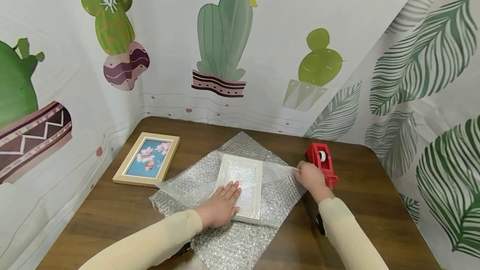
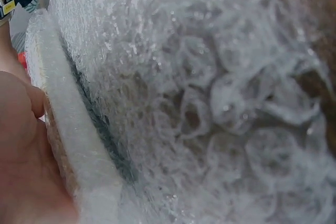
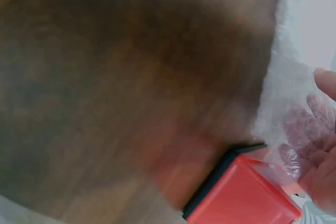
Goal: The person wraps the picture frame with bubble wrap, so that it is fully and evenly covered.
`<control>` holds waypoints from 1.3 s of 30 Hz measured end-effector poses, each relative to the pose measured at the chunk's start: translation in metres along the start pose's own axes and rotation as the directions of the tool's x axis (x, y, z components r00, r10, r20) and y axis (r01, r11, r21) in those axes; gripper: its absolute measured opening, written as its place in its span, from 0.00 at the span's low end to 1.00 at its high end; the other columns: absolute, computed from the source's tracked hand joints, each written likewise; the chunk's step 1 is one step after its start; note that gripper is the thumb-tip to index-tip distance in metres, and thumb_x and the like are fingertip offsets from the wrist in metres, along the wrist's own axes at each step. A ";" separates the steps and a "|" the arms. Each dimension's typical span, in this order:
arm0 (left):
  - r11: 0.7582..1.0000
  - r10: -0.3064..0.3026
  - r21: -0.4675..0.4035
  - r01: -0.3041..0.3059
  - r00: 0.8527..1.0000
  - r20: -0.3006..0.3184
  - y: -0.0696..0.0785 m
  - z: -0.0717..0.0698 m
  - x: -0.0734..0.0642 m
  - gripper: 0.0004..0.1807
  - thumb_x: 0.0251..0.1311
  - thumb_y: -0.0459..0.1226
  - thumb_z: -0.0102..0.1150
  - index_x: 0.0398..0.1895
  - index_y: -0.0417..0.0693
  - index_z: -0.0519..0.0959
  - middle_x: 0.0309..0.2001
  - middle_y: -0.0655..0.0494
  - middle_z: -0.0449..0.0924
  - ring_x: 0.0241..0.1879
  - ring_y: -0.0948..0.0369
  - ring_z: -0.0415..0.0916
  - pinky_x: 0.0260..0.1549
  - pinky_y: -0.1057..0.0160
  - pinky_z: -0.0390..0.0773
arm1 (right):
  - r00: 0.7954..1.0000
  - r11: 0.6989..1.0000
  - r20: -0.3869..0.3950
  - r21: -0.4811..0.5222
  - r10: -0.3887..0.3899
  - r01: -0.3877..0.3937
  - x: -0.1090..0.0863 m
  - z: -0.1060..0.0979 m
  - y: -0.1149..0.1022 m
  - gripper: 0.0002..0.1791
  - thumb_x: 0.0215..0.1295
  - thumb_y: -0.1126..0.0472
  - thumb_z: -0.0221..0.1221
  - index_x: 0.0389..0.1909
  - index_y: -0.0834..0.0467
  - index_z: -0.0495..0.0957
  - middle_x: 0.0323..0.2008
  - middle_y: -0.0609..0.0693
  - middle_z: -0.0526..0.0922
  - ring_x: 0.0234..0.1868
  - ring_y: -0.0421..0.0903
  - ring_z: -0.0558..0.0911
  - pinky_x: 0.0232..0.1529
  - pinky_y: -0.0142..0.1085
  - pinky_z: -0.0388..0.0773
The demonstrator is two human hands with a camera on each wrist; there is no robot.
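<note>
A white picture frame (image 1: 256,195) lies on a sheet of bubble wrap (image 1: 232,245) that is spread at an angle over the table. My left hand (image 1: 219,206) rests on the frame's lower left part, fingers straight, with a flap of wrap beneath or beside it. In the left wrist view, the frame's edge (image 2: 79,124) shows through the film beside my palm. At the right corner of the sheet my right hand (image 1: 312,178) pinches the wrap. The right wrist view shows the thumb on one side of the clear film (image 3: 278,98) and the fingers behind it.
Just beyond my right hand stands a red tape dispenser (image 1: 323,159) with a white roll. A gold picture frame (image 1: 139,178) with a flower picture lies at the left on the brown table (image 1: 93,216). Cloth walls (image 1: 262,111) printed with cacti and leaves border the table.
</note>
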State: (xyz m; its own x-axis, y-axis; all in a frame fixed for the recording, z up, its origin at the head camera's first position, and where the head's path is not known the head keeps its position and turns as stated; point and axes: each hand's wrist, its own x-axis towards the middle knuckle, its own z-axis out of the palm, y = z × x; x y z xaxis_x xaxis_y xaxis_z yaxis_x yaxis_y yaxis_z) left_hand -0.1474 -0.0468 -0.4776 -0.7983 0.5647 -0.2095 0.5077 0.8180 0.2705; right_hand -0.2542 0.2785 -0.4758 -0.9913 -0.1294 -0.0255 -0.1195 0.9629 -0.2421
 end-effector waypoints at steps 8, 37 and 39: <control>1.000 -0.002 0.006 0.002 1.000 0.009 0.000 0.002 0.001 0.33 0.79 0.46 0.43 0.79 0.38 0.58 0.83 0.43 0.50 0.83 0.47 0.48 0.81 0.45 0.54 | 0.990 0.976 0.061 0.173 0.127 -0.136 -0.001 -0.012 0.003 0.20 0.69 0.52 0.62 0.23 0.61 0.73 0.17 0.49 0.72 0.23 0.45 0.70 0.27 0.37 0.70; 0.998 0.026 -0.059 -0.028 0.999 -0.031 -0.006 0.002 0.000 0.33 0.77 0.48 0.47 0.78 0.42 0.62 0.82 0.45 0.53 0.82 0.47 0.52 0.80 0.43 0.54 | 0.918 0.259 0.326 0.929 -0.227 -0.266 0.028 -0.034 -0.055 0.09 0.84 0.57 0.41 0.40 0.51 0.67 0.33 0.41 0.80 0.28 0.32 0.80 0.31 0.28 0.84; 0.998 0.032 -0.060 -0.034 0.999 -0.037 -0.007 0.003 0.000 0.33 0.76 0.48 0.47 0.78 0.42 0.62 0.82 0.45 0.54 0.82 0.47 0.52 0.80 0.42 0.54 | 0.905 0.189 0.319 0.943 -0.281 -0.274 0.030 -0.028 -0.067 0.08 0.84 0.58 0.39 0.43 0.53 0.66 0.34 0.43 0.82 0.33 0.35 0.84 0.33 0.31 0.87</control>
State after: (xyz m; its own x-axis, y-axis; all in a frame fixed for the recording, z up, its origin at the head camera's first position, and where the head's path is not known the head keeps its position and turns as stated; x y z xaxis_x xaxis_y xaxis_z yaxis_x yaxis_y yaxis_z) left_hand -0.1503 -0.0518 -0.4819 -0.7929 0.5864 -0.1658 0.5147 0.7901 0.3330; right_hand -0.2772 0.2169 -0.4336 -0.8456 -0.4635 -0.2648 0.3017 -0.0058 -0.9534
